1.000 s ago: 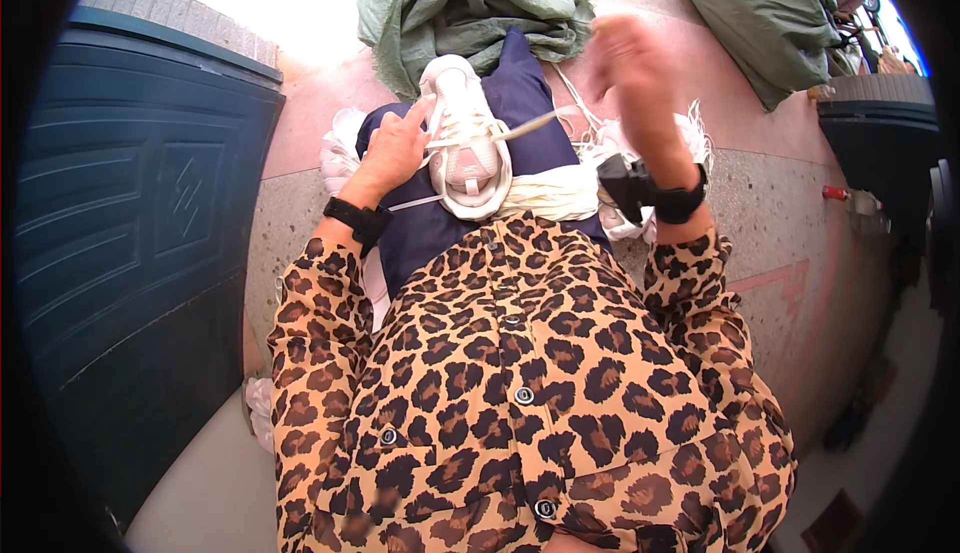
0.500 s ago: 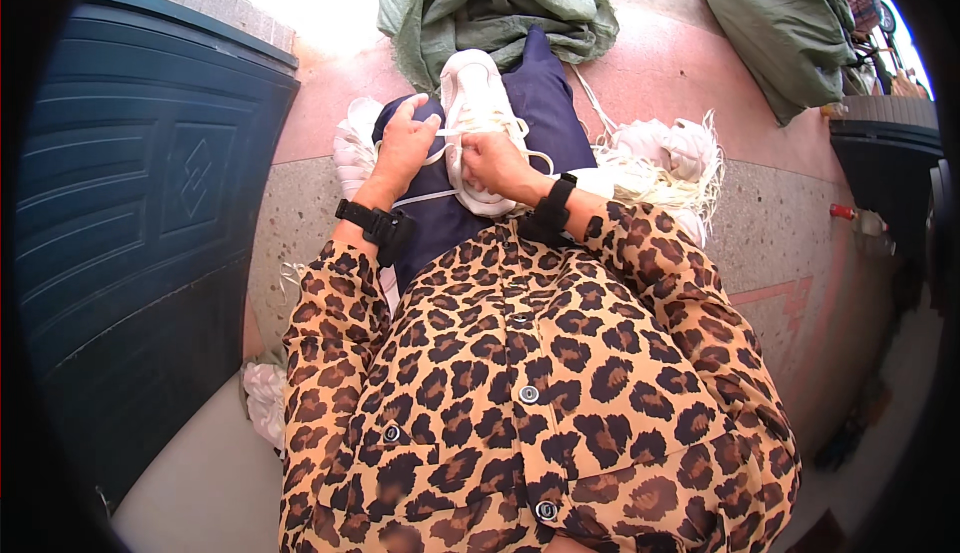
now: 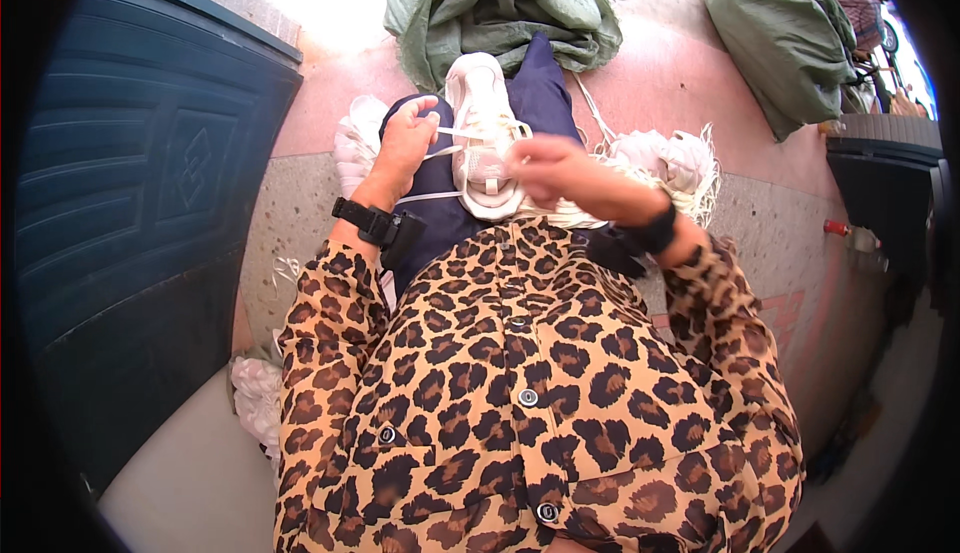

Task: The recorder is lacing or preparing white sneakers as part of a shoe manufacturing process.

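Note:
A white sneaker [image 3: 488,168] lies across my lap, its toe pointing away and its heel toward me. White shoelace [image 3: 462,134] runs through its eyelets, and a loose length stretches out on the left. At the shoe's left side my left hand [image 3: 408,141] is closed, pinching that lace between thumb and finger. My right hand [image 3: 570,178] is to the right of the shoe's opening, smeared by motion. Its fingers look drawn together, but whether lace is in them cannot be made out.
Pale shoes with a heap of loose laces [image 3: 665,168] lie at my right; more pale shoes [image 3: 360,143] sit by my left knee. A green woven sack [image 3: 420,28] lies beyond my legs, a full one [image 3: 775,48] at far right. A dark blue panelled door [image 3: 150,183] stands left.
My right hand has moved from the shoe's opening out to the right, uncovering the shoe's heel and tongue area. My left hand stays nearly in place with the lace.

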### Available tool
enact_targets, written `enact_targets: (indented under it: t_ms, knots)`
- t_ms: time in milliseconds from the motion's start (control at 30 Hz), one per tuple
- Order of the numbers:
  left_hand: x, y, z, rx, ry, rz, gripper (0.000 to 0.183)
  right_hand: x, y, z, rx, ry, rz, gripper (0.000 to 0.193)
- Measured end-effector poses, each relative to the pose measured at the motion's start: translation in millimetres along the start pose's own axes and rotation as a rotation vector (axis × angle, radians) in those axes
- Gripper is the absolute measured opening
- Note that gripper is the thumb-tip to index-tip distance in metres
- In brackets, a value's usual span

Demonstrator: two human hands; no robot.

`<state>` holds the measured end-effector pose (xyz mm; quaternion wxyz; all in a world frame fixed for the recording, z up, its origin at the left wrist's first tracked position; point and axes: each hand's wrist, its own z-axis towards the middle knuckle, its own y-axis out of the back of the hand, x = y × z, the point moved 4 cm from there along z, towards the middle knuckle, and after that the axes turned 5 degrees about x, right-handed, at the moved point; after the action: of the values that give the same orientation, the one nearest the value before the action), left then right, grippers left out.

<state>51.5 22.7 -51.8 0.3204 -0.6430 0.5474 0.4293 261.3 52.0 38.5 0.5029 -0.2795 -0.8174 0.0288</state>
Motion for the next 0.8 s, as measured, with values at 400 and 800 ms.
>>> enact_targets:
  t_ms: [400, 800]
  knots:
    - [-48.9, -33.2, -33.4, 0.379, -0.084, 0.299, 0.029, 139.1, -32.6, -76.3, 0.234, 0.832, 0.222, 0.014]
    - [-85.3, -9.3, -52.7, 0.301, -0.196, -0.12, 0.018, 118.3, 90.9, -49.2, -0.499, 0.897, 0.876, 0.026]
